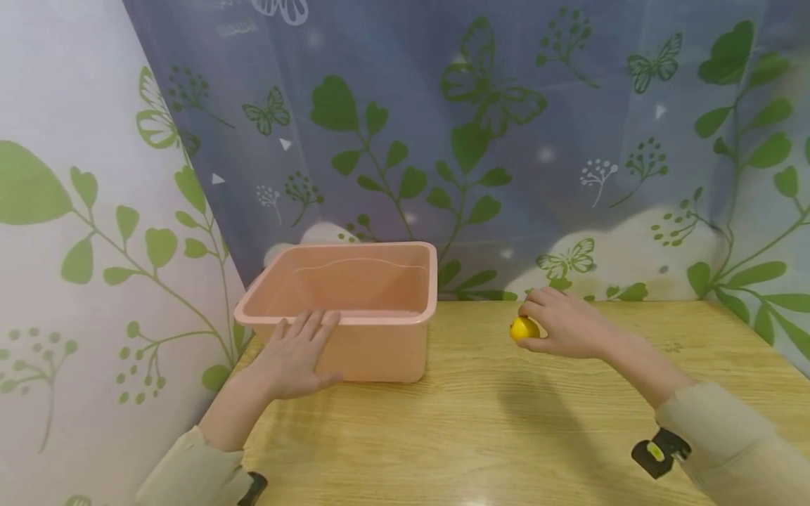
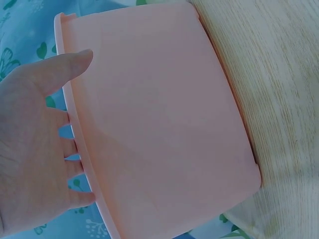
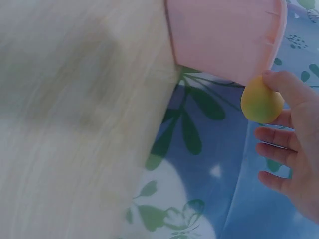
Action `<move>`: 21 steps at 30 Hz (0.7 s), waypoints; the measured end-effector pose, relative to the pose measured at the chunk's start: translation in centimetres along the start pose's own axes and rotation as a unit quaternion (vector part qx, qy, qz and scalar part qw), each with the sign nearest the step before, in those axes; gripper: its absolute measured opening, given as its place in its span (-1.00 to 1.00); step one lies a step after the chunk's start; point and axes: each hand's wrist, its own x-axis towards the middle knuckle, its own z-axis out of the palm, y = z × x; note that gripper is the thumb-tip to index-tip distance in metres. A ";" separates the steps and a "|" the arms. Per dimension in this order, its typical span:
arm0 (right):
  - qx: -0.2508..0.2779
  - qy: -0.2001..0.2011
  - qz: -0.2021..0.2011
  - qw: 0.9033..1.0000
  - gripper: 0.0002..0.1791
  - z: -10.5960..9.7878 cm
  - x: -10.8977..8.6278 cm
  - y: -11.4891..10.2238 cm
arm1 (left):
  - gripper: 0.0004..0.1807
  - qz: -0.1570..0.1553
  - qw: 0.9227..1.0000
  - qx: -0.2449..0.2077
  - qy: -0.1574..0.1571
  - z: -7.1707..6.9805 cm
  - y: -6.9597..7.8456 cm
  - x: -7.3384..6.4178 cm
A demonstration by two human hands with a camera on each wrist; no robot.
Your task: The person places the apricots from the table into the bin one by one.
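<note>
A pink plastic box (image 1: 380, 351), open at the top, stands at the left of the table. My left hand (image 1: 294, 362) rests on its near rim, fingers straight across the edge and thumb spread along the outer wall. The left wrist view shows the thumb (image 2: 75, 64) in front of that wall, while the rim hides the fingertips. Right of the box, my right hand (image 1: 566, 323) pinches a small yellow lemon (image 1: 524, 329) between thumb and index finger. In the right wrist view the lemon (image 3: 261, 101) looks smooth and rounded, and the other fingers stand apart from it.
A light wood-grain table (image 1: 455, 429) lies under both hands. Behind it hangs a blue-grey cloth (image 1: 405, 126) with green leaves and butterflies. A pale leaf-patterned cloth (image 1: 95, 295) closes off the left side. Black straps (image 1: 661, 451) sit at the sleeves.
</note>
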 end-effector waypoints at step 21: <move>0.034 -0.012 -0.003 0.999 -0.60 -2.3 10.1 -3.6 | -0.03 -0.003 1.000 -0.005 0.000 -0.1 0.0 -0.1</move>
